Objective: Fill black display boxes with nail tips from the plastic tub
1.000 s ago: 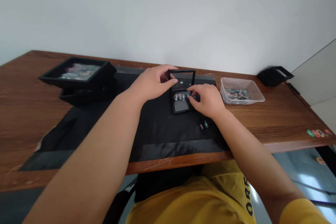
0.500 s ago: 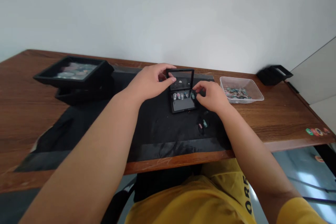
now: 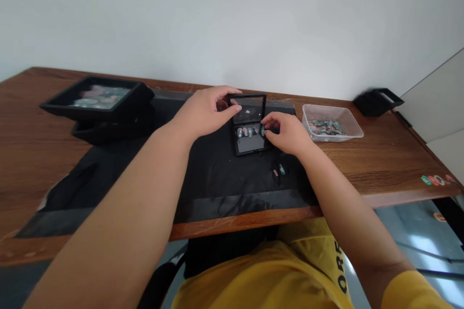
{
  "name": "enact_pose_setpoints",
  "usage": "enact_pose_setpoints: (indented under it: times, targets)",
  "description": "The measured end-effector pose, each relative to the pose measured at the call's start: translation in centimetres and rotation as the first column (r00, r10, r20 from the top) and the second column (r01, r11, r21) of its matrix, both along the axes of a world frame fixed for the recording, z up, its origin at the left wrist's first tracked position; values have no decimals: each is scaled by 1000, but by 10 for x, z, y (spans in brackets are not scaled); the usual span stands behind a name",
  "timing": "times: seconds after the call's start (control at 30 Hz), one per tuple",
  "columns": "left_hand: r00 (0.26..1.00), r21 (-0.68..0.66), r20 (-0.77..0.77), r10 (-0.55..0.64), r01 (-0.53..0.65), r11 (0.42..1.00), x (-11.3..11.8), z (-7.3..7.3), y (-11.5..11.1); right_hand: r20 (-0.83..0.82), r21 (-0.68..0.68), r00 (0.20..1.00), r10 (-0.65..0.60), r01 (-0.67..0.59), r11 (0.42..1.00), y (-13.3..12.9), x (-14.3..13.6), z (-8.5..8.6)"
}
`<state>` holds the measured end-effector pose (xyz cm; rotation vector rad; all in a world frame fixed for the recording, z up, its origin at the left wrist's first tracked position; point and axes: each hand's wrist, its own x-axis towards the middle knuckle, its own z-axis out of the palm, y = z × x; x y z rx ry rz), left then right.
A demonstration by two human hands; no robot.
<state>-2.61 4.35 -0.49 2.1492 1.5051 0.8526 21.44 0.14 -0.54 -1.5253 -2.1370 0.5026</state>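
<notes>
While two black, rectangular, boxy trays [image 3: 123,106] sit stacked on the brown wood-grain desk [image 3: 344,174] at your left, your left hand [image 3: 207,112] grips the left edge of the dark-framed, see-through lid [image 3: 250,112], thumb in front. That lid stands up from the small, flat, black hinged case [image 3: 251,143], which lies open on the wrinkled black mat [image 3: 232,178]. Along its upper part runs a row of small, glossy, nail-shaped pieces [image 3: 250,132]. Your right hand [image 3: 289,131] has its thumb and fingers curled close at the row's right end; you can't tell here whether they pinch the last piece. Nearer you, a small pink piece [image 3: 275,173] and a teal piece [image 3: 282,169] lie beside each other on the mat. Farther right is a clear plastic tub [image 3: 334,138] of similar pieces.

If your left hand slips, the lid could drop onto your fingers; a careless fingertip could likely knock the row askew.

Your yellow shirt [image 3: 250,275] shows "OR" and an uncertain third letter; the round coloured stickers [image 3: 438,180] are too small to read.
</notes>
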Motion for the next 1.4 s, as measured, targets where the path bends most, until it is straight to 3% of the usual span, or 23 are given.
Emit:
enact_pose_setpoints:
  times: [0.6, 0.97, 1.23, 1.4]
  targets:
    - [999, 4, 5, -41, 41, 999, 0, 0, 2, -33, -25, 999, 29, -30, 999, 1, -3, -4]
    - [999, 8, 16, -52, 52, 999, -1, -2, 3, 77, 1, 992, -99, 100, 995, -1, -6, 2]
    - [999, 35, 10, -43, 42, 998, -1, -4, 3, 122, 50, 990, -74, 68, 996, 0, -18, -4]
    - [998, 23, 28, -56, 55, 998, -2, -6, 5, 57, 66, 997, -45, 41, 997, -1, -6, 4]
